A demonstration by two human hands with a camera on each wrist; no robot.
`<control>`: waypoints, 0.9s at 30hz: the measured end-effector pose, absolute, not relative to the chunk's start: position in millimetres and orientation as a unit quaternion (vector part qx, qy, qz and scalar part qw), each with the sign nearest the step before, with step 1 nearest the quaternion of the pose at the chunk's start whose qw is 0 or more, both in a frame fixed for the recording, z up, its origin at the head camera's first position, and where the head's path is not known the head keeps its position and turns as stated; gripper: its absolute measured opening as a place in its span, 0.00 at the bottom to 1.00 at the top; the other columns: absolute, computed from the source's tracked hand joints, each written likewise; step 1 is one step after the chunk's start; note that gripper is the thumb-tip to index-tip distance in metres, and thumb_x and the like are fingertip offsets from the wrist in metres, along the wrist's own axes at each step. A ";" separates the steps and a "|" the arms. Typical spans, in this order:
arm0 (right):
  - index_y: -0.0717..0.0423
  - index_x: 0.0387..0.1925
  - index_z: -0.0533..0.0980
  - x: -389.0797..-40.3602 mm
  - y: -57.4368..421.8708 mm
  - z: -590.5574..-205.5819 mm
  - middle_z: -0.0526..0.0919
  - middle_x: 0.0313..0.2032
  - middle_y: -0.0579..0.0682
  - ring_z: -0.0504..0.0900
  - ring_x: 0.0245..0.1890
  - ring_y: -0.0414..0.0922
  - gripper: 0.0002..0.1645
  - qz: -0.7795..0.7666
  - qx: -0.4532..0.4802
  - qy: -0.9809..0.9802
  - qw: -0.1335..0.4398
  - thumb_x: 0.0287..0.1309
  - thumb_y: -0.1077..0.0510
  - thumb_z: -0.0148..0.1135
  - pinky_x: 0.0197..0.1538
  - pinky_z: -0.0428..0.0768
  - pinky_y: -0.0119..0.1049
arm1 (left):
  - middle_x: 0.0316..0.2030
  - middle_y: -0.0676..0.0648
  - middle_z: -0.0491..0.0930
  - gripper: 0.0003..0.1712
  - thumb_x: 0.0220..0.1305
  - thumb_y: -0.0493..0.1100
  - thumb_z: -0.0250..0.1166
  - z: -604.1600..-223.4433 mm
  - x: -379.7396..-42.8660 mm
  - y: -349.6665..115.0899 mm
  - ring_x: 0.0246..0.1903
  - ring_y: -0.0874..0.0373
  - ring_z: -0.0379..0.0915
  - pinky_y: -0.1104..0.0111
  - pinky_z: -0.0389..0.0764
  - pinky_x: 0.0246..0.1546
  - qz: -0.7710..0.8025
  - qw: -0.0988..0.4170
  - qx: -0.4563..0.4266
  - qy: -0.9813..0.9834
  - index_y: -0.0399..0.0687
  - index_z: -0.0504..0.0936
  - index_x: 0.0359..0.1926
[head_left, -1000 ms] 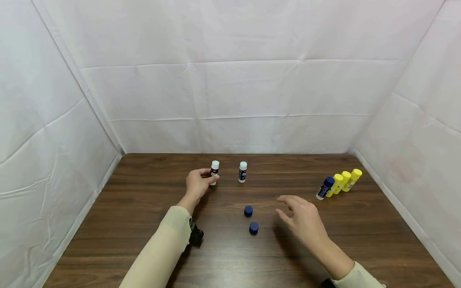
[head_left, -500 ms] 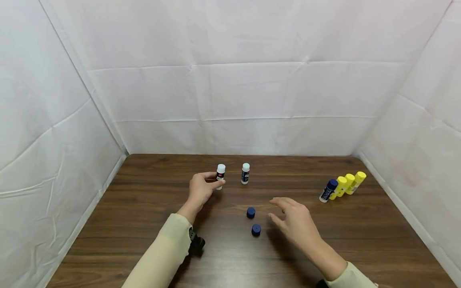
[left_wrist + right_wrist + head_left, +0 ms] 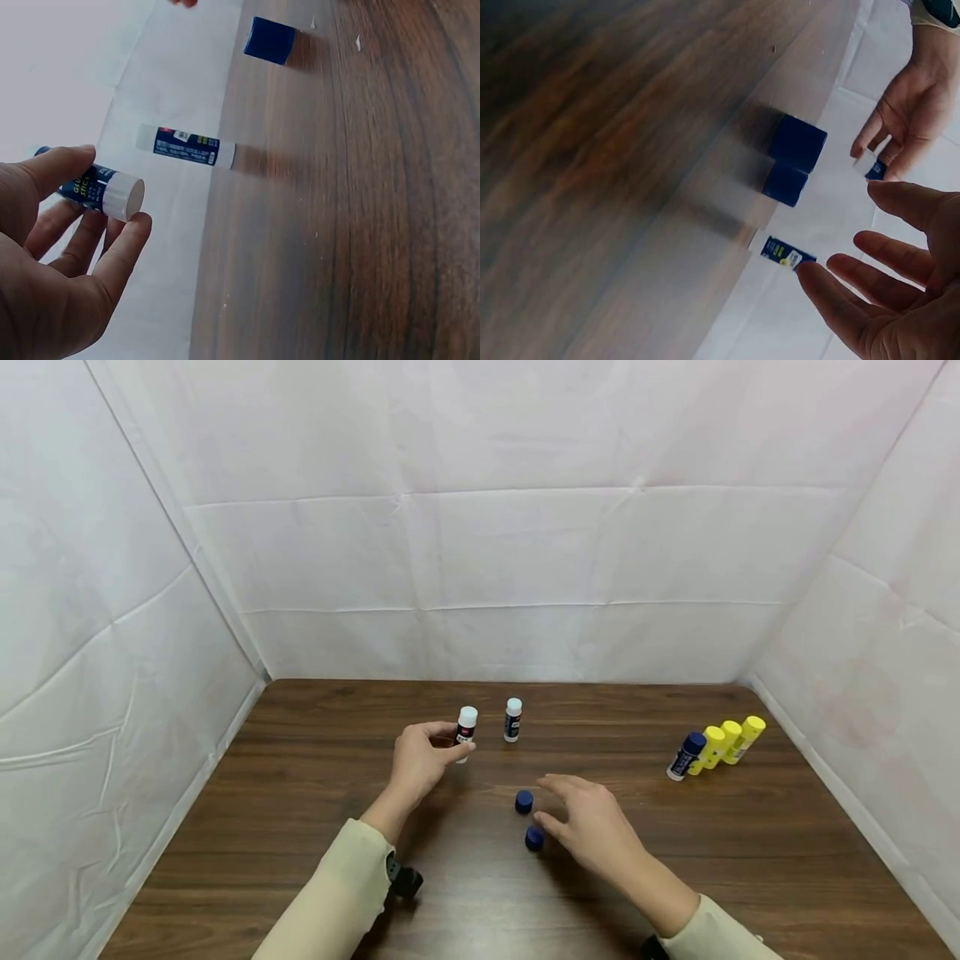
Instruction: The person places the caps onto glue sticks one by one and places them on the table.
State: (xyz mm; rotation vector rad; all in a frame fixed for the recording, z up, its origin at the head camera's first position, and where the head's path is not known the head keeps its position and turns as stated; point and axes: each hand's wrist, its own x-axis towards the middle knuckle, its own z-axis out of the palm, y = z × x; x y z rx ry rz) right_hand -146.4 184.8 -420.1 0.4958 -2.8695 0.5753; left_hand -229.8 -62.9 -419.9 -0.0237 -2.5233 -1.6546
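While pinching a white-topped glue stick (image 3: 466, 725) in the left hand (image 3: 420, 766), just left of the upright glue stick (image 3: 512, 725), hovers with the right hand (image 3: 591, 821), thumb and fingers wide apart, in front of that upright glue stick and close beside two blue caps (image 3: 524, 802), perhaps short of touching. Shows, well right of the upright glue stick, a blue-capped stick (image 3: 686, 756) beside three yellow tubes (image 3: 730, 732).

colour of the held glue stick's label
Mostly dark blue; the label shows best in the left wrist view.
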 end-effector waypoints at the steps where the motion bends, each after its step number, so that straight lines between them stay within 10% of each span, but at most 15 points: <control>1: 0.52 0.57 0.82 -146.5 183.0 -420.4 0.84 0.57 0.53 0.83 0.57 0.53 0.27 0.194 0.170 -0.962 0.084 0.57 0.51 0.76 0.58 0.80 0.53 | 0.38 0.49 0.89 0.17 0.54 0.45 0.80 -418.6 -228.2 -63.2 0.42 0.53 0.85 0.60 0.83 0.44 -0.546 0.062 -0.009 -0.836 0.47 0.90 0.45; 27: 0.54 0.47 0.85 -152.7 159.5 -429.2 0.85 0.50 0.54 0.84 0.49 0.51 0.22 0.145 0.240 -0.959 0.037 0.50 0.55 0.80 0.53 0.82 0.51 | 0.36 0.52 0.88 0.17 0.55 0.47 0.80 -405.6 -201.8 -66.4 0.39 0.54 0.84 0.62 0.84 0.39 -0.508 0.057 -0.019 -0.859 0.51 0.89 0.46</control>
